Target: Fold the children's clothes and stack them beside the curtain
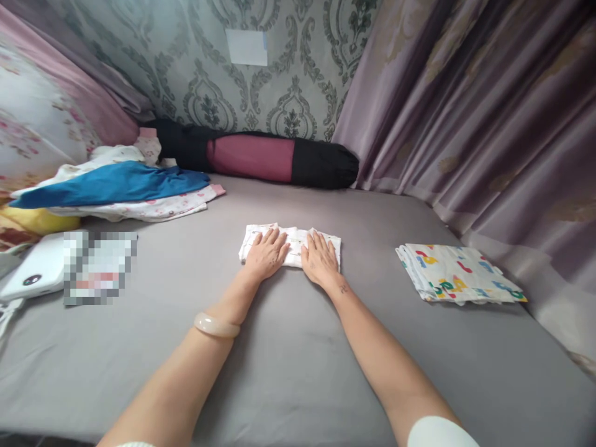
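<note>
A small white cloth with a fine print [294, 253], folded into a flat rectangle, lies on the grey sheet [288, 347] in front of me. My left hand [269, 253] rests palm down on its left part, fingers stretched out. On its right part my right hand [320, 257] lies flat too, the fingers slightly spread. Between the hands the middle of the cloth shows; the areas under both palms are hidden. Both hands press from above and neither grips the fabric.
Folded white fabric with colourful prints [460, 273] lies at the right. Loose clothes, a blue garment [116, 183] on top, are heaped at the left. Nearby are a white device [37, 267] and a blurred packet [101, 268]. A black and maroon bolster-shaped bag [251, 156] lies along the wall.
</note>
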{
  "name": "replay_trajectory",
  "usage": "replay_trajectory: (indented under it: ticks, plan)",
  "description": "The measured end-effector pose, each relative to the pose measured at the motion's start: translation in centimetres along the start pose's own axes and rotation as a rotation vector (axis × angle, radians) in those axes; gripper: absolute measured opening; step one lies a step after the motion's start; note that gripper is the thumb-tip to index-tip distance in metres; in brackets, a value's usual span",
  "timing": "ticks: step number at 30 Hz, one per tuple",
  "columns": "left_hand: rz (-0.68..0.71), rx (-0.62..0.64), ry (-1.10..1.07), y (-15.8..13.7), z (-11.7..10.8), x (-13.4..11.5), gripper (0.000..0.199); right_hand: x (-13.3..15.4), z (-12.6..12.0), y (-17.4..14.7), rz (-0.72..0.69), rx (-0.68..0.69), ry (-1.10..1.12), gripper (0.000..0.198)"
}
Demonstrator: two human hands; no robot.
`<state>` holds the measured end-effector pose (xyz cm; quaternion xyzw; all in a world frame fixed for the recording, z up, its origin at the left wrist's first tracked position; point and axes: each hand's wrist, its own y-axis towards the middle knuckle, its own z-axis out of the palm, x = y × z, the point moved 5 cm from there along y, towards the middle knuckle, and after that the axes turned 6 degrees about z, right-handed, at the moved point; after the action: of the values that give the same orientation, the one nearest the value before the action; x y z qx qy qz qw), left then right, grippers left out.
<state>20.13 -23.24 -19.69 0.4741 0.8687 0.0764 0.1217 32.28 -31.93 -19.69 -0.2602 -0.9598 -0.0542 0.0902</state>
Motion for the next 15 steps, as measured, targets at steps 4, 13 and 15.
replay_trajectory:
  ticks: [4, 13, 15]
  plan:
    - [0.060, -0.047, -0.048, -0.1, -0.5, -0.4, 0.046, 0.5, -0.5, -0.1, 0.002, 0.026, -0.002, 0.056]
    - [0.132, -0.024, -0.095, 0.0, 0.2, -1.5, 0.048, 2.6, -0.1, 0.2, -0.075, 0.033, 0.040, 0.055]
    - [0.116, 0.007, -0.093, 0.1, 0.6, -1.4, 0.050, 2.4, 0.4, 0.3, -0.071, 0.033, 0.047, 0.055]
